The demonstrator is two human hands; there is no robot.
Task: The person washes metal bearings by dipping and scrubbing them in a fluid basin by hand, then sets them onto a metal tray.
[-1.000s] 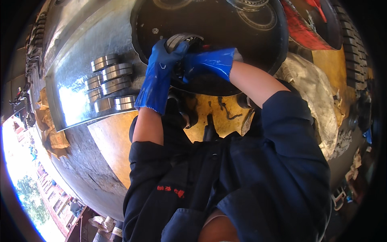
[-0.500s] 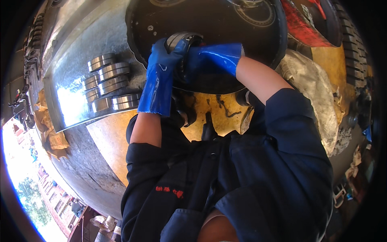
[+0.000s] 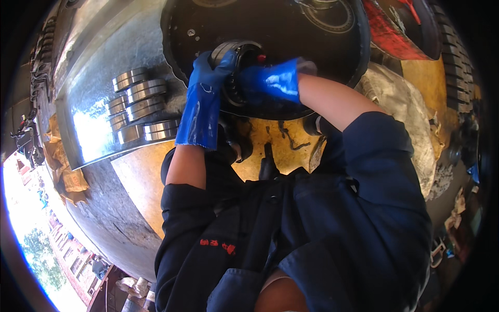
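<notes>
The right hand [image 3: 255,80] has shifted a little toward the left hand [image 3: 210,75], uncovering a red bit [image 3: 261,58] by the bearing ring [image 3: 226,50] — the work seems centred on that ring; the ring stays over the left part of the dark basin [image 3: 296,39]; the left hand grips its outer wall, forearm upright; the right forearm slants leftward — its blurred fingers' hold I cannot tell.

A shiny metal sheet [image 3: 143,49] on the person's left carries a close cluster of polished metal rings [image 3: 146,90], some touching. The yellow floor [image 3: 267,130] bears a curved dark strip [image 3: 298,147] and, toward the right, a pale, stained, crumpled cloth [image 3: 403,112].
</notes>
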